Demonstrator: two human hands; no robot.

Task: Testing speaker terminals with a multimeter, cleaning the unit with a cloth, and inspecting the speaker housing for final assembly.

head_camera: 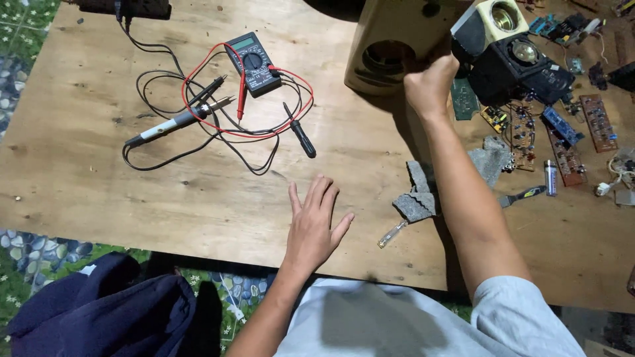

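1. At the upper centre of the frame, the right hand (pixel 430 82) reaches across the bare plywood tabletop (pixel 86 165) and presses against the right edge of a pale wooden speaker box with a round cut-out (pixel 383 49); its fingers are hidden behind the box, so their closure cannot be told.
2. Just right of that hand sit a cream-and-black speaker unit (pixel 486 26) and a black speaker housing (pixel 522 69), touching each other.
3. At lower centre, the left hand (pixel 314 225) lies flat on the tabletop, fingers spread apart, holding nothing.
4. Between the two forearms, grey foam pieces (pixel 417 195) lie beside a small clear-handled tool (pixel 391 235).
5. In the upper left, a black digital multimeter with red and black leads (pixel 253 63) rests among tangled cable, next to a soldering iron with a white-and-black handle (pixel 178 122) and a black-handled screwdriver (pixel 301 135).
6. At far right, brown and green circuit boards (pixel 562 132) are scattered near a small cylindrical battery (pixel 550 177).
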